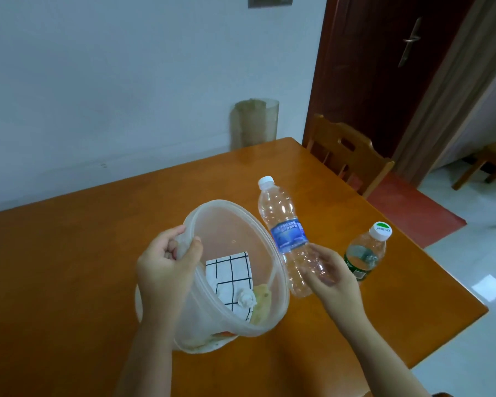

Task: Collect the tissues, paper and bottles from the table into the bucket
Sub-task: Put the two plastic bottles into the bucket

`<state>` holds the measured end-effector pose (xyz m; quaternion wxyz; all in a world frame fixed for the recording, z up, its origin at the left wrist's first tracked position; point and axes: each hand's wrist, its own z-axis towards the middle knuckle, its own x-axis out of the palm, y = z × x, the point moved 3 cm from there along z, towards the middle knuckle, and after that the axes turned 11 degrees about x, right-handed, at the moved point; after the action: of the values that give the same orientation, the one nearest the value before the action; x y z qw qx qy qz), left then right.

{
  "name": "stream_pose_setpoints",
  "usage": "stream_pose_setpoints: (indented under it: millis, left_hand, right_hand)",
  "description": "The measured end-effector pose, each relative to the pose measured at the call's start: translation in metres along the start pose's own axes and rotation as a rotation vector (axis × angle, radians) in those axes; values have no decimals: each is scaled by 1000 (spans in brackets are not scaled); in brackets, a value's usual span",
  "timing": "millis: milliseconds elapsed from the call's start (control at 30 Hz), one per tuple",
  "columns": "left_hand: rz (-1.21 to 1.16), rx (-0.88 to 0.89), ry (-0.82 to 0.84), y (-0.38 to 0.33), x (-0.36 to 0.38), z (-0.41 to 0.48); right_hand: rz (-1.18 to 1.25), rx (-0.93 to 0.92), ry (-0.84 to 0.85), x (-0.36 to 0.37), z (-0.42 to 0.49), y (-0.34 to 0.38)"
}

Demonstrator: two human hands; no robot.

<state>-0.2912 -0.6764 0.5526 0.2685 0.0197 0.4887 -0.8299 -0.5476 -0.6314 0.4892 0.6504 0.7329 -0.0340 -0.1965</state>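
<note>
**Clear plastic bottle held beside a tilted bucket**

Clear, ribbed plastic forms the large bottle (287,239), which has a white cap and a blue label. The right hand (331,275) grasps its lower end, fingers curled loosely round the base, and holds it upright in the air just beside the bucket's rim.

The bucket (272,319) is round, cloudy, see-through plastic, tipped so its mouth faces the camera. The left hand (166,267) grips the rim on the near left side, thumb inside, fingers clenched over the edge. Inside lie a sheet of white paper (229,277) with a black grid pattern, a small crumpled white tissue (245,300) on top of it, and a yellowish wad (262,303) against the wall.

To the right, a smaller bottle (365,253) stands on the table, apart from the hand, with a green label and a white and green cap.

The table (69,267) is glossy orange-brown wood. Behind it are a wooden chair (350,156), a dark red door (384,67), a pale wall, and a murky translucent bin (257,123) on the floor.
</note>
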Motion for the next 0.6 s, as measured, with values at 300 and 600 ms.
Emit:
stream_pose_setpoints:
  millis: [300,600]
  left_hand:
    - [-53,0,-11,3,-1,-5]
    - [-44,-2,-24,5,0,-5]
  right_hand:
    - [-136,-66,148,2,-17,25]
    - [-312,-134,282,1,-21,28]
